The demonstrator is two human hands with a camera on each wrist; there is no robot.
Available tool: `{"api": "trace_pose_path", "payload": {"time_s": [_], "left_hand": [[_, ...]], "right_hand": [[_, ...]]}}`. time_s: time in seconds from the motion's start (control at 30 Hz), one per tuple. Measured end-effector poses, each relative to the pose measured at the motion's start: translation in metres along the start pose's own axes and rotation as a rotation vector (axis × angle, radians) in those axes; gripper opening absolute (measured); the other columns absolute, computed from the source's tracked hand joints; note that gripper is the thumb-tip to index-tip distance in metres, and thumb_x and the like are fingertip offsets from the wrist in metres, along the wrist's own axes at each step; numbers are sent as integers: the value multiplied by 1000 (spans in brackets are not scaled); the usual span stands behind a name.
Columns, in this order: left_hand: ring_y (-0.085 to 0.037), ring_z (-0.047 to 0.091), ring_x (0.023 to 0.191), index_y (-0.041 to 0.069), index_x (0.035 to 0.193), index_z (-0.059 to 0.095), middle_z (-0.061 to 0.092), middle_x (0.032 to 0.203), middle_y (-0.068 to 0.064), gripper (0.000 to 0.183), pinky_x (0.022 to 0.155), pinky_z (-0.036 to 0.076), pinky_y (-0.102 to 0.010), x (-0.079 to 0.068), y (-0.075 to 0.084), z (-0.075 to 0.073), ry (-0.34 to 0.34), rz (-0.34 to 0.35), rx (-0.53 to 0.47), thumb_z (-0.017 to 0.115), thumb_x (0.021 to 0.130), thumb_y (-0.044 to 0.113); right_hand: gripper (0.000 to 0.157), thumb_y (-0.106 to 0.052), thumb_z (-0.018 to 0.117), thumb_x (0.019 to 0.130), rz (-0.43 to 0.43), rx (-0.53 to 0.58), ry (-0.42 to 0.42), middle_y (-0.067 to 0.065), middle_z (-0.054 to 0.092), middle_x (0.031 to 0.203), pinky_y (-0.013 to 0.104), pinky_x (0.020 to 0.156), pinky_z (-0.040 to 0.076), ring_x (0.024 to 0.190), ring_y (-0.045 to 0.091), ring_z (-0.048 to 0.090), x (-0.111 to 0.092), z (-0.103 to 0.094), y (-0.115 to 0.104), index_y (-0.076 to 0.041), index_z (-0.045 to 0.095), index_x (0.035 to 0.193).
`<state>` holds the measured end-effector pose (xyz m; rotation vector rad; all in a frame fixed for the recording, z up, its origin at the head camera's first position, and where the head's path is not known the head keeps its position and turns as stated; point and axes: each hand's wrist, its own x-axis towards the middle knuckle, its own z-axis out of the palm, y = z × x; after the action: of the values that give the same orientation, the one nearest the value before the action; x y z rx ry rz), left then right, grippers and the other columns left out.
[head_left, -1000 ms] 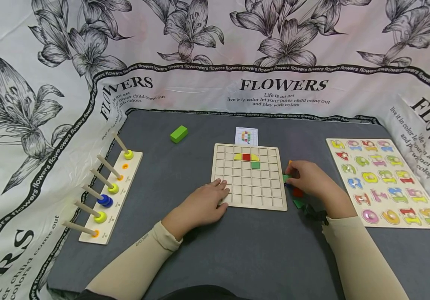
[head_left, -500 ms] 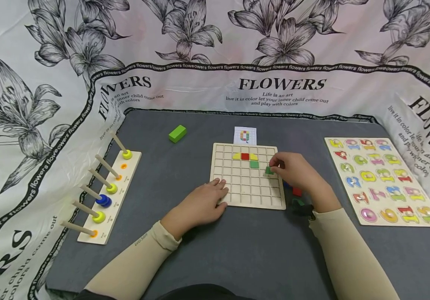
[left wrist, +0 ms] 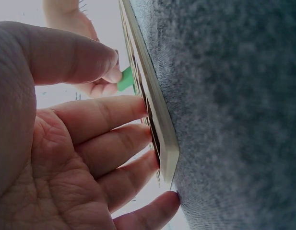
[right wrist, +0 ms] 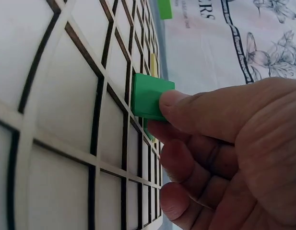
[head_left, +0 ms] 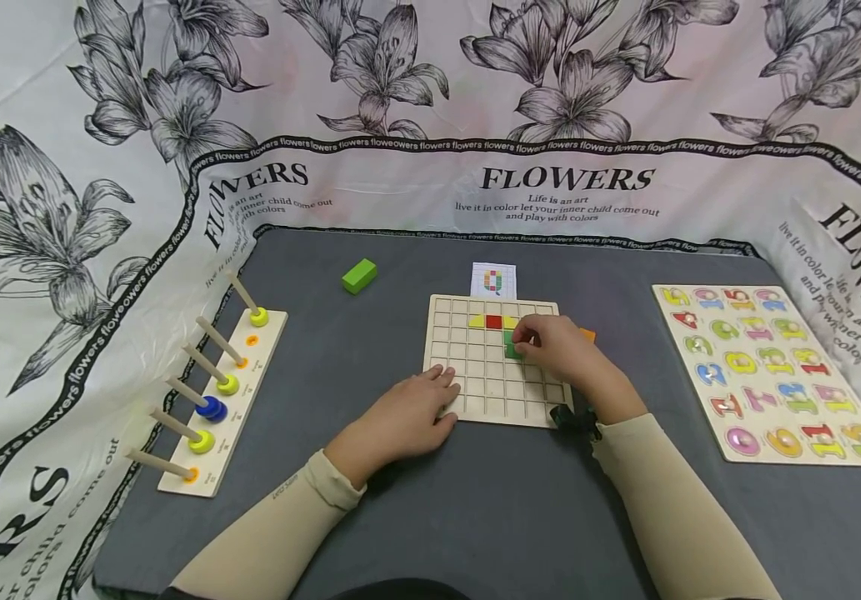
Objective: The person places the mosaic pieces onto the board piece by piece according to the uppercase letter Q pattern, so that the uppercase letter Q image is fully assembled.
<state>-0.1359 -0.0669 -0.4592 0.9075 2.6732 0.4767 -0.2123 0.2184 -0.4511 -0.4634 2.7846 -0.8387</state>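
My right hand (head_left: 568, 357) pinches a green square tile (right wrist: 148, 96) between thumb and fingers, over the gridded wooden board (head_left: 493, 387). The tile stands at the grid, just below another green tile (right wrist: 148, 130) that lies in a cell; whether it sits in a cell itself I cannot tell. A red tile (head_left: 493, 322) and a yellow piece (head_left: 478, 322) lie in the row above, with a second yellow piece partly covered by the right hand. My left hand (head_left: 403, 414) rests on the board's left edge, its fingertips touching it.
A card with a coloured pattern (head_left: 493, 281) lies behind the board. Left are a green block (head_left: 359, 276) and a peg stand (head_left: 270, 335) with coloured rings. A number puzzle board (head_left: 771, 375) lies at right. An orange piece (head_left: 588, 335) shows beside the right hand.
My right hand has picked up the green tile from the right of the board and brought it left over the grid, below the other green one. The left hand stays put.
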Motion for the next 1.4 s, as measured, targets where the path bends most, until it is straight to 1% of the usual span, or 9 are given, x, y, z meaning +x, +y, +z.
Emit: {"api": "trace_pose_path", "payload": {"time_s": [0.27,0.53,0.63,0.77,0.93,1.03,1.13,1.27,1.4], "left_hand": [[-32,36,165,6,159,57,44,172,-15,53,131,37,-54,2,1,0,4,12,6,58,113,31],[-32,36,165,6,159,57,44,172,-16,52,131,37,-55,3,3,1,6,13,-1,58,113,29],[-33,36,165,6,159,57,44,172,-16,52,131,37,-55,3,3,1,7,17,-4,58,113,29],[-34,36,164,5,159,57,44,172,-17,52,132,37,-55,2,4,0,4,15,-8,58,113,29],[-34,36,164,4,159,57,44,172,-17,52,132,37,-54,0,4,0,2,6,-16,58,113,28],[-34,36,164,5,159,57,44,172,-17,52,132,37,-54,-2,3,0,1,2,-17,58,113,29],[-33,36,164,5,159,57,44,172,-16,52,132,37,-54,-2,3,0,2,1,-11,59,113,30],[-33,37,164,5,159,57,44,171,-16,52,132,37,-53,-1,3,0,5,4,-4,58,113,30],[-33,36,164,5,159,56,44,172,-16,53,132,37,-54,-1,2,0,8,8,-9,58,113,31]], "right_hand": [[7,-9,75,103,-23,-19,2,12,69,109,37,74,51,83,22,60,-2,1,2,-6,76,109],[7,-8,72,105,4,-4,-19,9,73,101,39,77,52,82,21,61,-5,0,3,-7,77,109],[8,-10,71,106,12,-11,-12,10,73,103,39,77,52,84,22,61,-8,-5,2,-7,78,110],[15,-12,69,108,54,-7,29,14,72,109,42,77,53,89,26,61,-17,-22,5,-4,77,117],[19,-13,68,109,111,-9,81,16,70,109,41,73,53,88,28,61,-39,-44,23,-2,76,122],[19,-16,70,108,144,-23,93,17,71,109,38,70,53,87,28,62,-49,-52,37,-3,76,120],[19,-15,71,107,160,-39,86,19,73,111,37,71,54,89,29,64,-58,-55,53,-2,77,118],[22,-14,73,105,169,-46,58,22,75,115,46,78,59,95,32,69,-68,-57,70,1,76,120],[26,-15,75,103,177,-45,43,24,75,117,55,85,61,98,34,71,-77,-56,79,3,75,122]]}}
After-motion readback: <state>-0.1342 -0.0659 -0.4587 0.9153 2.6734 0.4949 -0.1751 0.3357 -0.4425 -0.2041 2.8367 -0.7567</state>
